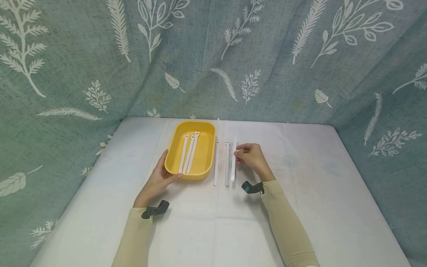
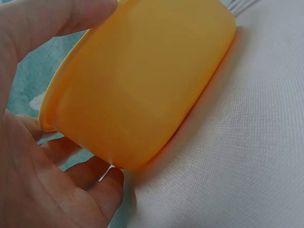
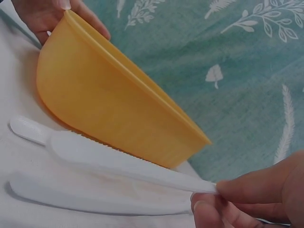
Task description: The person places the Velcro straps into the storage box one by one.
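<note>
My left hand [image 1: 159,182] holds a yellow tray [image 1: 205,148] at its near left corner, thumb on the rim and fingers along the outer side. Three white hook-and-loop cable ties [image 1: 183,155] lie lengthwise inside the tray. Between thumb and fingertips, my right hand [image 1: 251,157] pinches another white cable tie [image 3: 128,168] near its far end, raised over the table. To its left, a greyish-white cable tie [image 1: 227,165] lies flat. One more white tie [image 1: 216,165] rests right beside the tray's right wall, partly hidden behind the held tie in the right wrist view.
A white cloth [image 1: 200,237] covers the table. Blue-green curtains with white leaf prints [image 1: 200,85] hang around its back and sides. A dark camera mount sits on each wrist, the left one [image 1: 156,210] and the right one [image 1: 252,187].
</note>
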### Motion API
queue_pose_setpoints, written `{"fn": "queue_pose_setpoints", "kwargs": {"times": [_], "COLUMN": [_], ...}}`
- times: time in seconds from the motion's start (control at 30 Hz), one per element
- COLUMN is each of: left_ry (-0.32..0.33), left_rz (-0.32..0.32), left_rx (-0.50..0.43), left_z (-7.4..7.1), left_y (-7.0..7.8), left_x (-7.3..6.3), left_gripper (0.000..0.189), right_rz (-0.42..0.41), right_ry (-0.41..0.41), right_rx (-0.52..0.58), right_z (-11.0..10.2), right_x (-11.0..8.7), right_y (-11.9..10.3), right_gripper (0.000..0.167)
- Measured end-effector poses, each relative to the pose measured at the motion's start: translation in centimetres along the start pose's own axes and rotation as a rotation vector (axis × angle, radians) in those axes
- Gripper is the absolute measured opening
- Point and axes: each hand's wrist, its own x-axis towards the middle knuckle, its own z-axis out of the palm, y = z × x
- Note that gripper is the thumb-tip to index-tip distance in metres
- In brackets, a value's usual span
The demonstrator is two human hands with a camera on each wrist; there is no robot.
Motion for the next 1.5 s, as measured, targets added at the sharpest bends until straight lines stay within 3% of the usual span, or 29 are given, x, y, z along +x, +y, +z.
{"fn": "queue_pose_setpoints", "kwargs": {"times": [0.77, 1.5], "left_ry": [0.003, 0.016], "left_rz": [-0.009, -0.037], "left_rx": [-0.003, 0.002], "left_z": [-0.1, 0.0], "left_y": [-0.1, 0.0], "left_x": [-0.1, -0.1], "left_gripper": [0.115, 0.117], "right_rz": [0.004, -0.064], "right_ry": [-0.024, -0.064], "right_rx": [0.035, 0.099], "right_z": [0.3, 1.1], "right_x": [-1.1, -0.3], "right_y": [-1.6, -4.1], "right_gripper": [0.032, 0.03]}}
